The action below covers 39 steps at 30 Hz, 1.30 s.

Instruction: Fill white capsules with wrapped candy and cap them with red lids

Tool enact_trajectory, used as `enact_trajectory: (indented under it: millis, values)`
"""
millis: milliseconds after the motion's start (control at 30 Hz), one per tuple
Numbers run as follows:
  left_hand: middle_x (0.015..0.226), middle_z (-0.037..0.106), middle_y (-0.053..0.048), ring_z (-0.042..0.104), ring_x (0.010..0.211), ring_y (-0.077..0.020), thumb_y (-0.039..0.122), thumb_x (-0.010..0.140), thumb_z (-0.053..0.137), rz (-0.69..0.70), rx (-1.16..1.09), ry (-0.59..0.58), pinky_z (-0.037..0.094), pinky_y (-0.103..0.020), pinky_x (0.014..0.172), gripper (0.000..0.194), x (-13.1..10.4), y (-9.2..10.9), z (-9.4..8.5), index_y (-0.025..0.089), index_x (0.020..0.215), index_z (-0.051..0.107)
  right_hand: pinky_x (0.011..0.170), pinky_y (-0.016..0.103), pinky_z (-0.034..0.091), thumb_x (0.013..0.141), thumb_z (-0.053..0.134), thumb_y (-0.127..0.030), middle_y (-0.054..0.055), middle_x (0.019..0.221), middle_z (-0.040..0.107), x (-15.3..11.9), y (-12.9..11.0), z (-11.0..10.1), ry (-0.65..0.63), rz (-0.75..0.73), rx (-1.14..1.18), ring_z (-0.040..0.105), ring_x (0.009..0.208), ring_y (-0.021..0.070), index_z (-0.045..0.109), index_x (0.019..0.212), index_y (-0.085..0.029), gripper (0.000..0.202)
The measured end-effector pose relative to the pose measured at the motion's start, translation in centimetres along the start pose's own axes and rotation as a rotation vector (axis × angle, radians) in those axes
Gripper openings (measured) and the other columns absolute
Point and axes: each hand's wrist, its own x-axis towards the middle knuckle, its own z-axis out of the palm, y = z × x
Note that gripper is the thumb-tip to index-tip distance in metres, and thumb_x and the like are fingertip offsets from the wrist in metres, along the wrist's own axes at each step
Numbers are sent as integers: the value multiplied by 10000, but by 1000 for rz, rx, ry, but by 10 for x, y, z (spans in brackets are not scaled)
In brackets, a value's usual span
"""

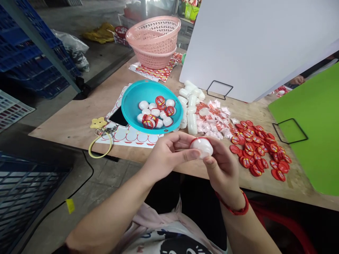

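Between both hands, above the table's front edge, is a small white plastic capsule point(203, 147) with a red rim on its far side. My left hand point(172, 150) closes on it from the left, thumb across its front. From the right, my right hand point(222, 165) grips it with thumb and fingers. Beyond my left hand stands a turquoise bowl point(129, 102) holding several white capsules with red printed lids. Loose white capsule cups point(192, 123), small wrapped packets point(212, 121) and a heap of red lids point(250, 144) lie past my right hand.
Two pink baskets point(156, 56) are stacked at the back on printed sheets. A phone point(119, 117) and a yellow ring keychain point(100, 144) lie left of the bowl. White point(251, 42) and green point(312, 134) boards stand on the right. Blue crates point(29, 56) are at left.
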Motion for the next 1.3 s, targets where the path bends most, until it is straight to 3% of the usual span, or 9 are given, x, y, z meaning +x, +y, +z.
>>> enact_trajectory:
  millis: [100, 200, 500, 733, 900, 1000, 1100, 1200, 1300]
  values:
    - [837, 768, -13, 689, 691, -111, 229, 745, 868, -10, -30, 2, 575, -217, 665, 201, 4, -3, 1, 189, 920, 778, 742, 353, 612, 915, 699, -487, 46, 1095, 702, 2, 8, 4, 37, 129, 234, 675, 879, 198, 683, 1205, -305, 343]
    - [802, 722, 2, 607, 638, -75, 267, 776, 848, 54, -126, 116, 512, -180, 602, 167, 1, -12, 12, 193, 907, 775, 704, 328, 604, 890, 732, -479, 32, 1096, 692, 0, 12, 14, 102, 196, 408, 655, 825, 169, 694, 1184, -315, 338]
    - [933, 692, 15, 611, 736, -80, 394, 888, 742, 210, -256, 312, 517, -172, 670, 158, -9, -36, 40, 255, 956, 710, 573, 245, 524, 873, 733, -534, 27, 1086, 700, -10, 7, 51, 306, 204, 499, 614, 695, 117, 678, 1152, -316, 358]
    - [874, 675, 22, 600, 714, -100, 417, 839, 785, 171, -246, 338, 476, -178, 591, 223, -11, -25, 37, 230, 873, 667, 701, 350, 585, 860, 702, -612, 56, 1112, 683, -11, 7, 57, 314, 195, 363, 676, 878, 207, 604, 1207, -312, 470]
    - [878, 689, 15, 581, 663, -105, 463, 858, 750, 170, -134, 382, 434, -195, 524, 234, -12, -29, 34, 246, 911, 683, 689, 377, 596, 935, 551, -659, 75, 1108, 665, -10, 12, 52, 259, 138, 172, 664, 811, 206, 552, 1249, -314, 467]
    - [881, 689, 8, 617, 726, -113, 459, 898, 706, 286, -13, 396, 501, -213, 643, 215, -5, -29, 21, 246, 926, 707, 649, 336, 580, 937, 585, -612, 45, 1055, 672, 1, 18, 46, 204, 92, 114, 624, 716, 162, 578, 1221, -310, 415]
    - [960, 722, -17, 667, 878, -148, 458, 885, 720, 269, 188, 293, 531, -240, 796, 258, 4, -19, -6, 234, 1012, 724, 683, 305, 567, 850, 746, -514, 30, 1059, 679, 17, 26, 38, 120, 90, 45, 636, 805, 164, 638, 1168, -291, 404]
    - [988, 738, -33, 681, 849, -171, 402, 750, 855, 164, 408, 206, 547, -256, 754, 358, 14, 0, -34, 205, 1012, 712, 650, 291, 550, 809, 776, -526, 58, 1144, 627, 31, 35, 27, -9, 131, -147, 609, 821, 158, 657, 1248, -286, 515]
    - [995, 734, -41, 677, 824, -187, 405, 767, 831, 229, 675, 267, 551, -290, 740, 367, 21, 22, -53, 211, 1051, 702, 752, 358, 570, 743, 830, -503, 79, 1198, 576, 37, 50, 7, -49, 110, -425, 594, 876, 184, 606, 1342, -287, 675]
